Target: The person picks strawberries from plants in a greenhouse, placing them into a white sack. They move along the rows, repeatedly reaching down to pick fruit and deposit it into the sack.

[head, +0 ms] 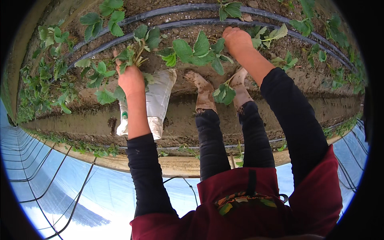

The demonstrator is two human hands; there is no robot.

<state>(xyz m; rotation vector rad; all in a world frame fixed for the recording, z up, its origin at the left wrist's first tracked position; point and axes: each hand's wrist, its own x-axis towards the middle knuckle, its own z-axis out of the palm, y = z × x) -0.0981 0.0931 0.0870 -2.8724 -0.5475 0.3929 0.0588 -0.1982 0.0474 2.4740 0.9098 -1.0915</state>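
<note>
My left hand (130,77) holds a bunch of uprooted-looking strawberry seedlings (136,55), stems gathered, leaves hanging about the fingers, above a white printed bag (159,90). At the soil of the bed, my right hand (237,37) is lowered with its fingers bent under, close to the nearer black drip hose (207,21). Its fingertips are partly hidden, and whether they grip anything is not visible. A leafy strawberry plant (195,52) lies between my hands. Another strawberry sprig (224,93) shows over my boot.
A second black hose (192,7) runs alongside the first. Strawberry plants (45,78) grow along the bed at the left and right. My muddy boots (206,93) stand in the furrow (177,111). Behind are a wooden board (180,169) and plastic greenhouse sheeting (99,192) on thin dark ribs.
</note>
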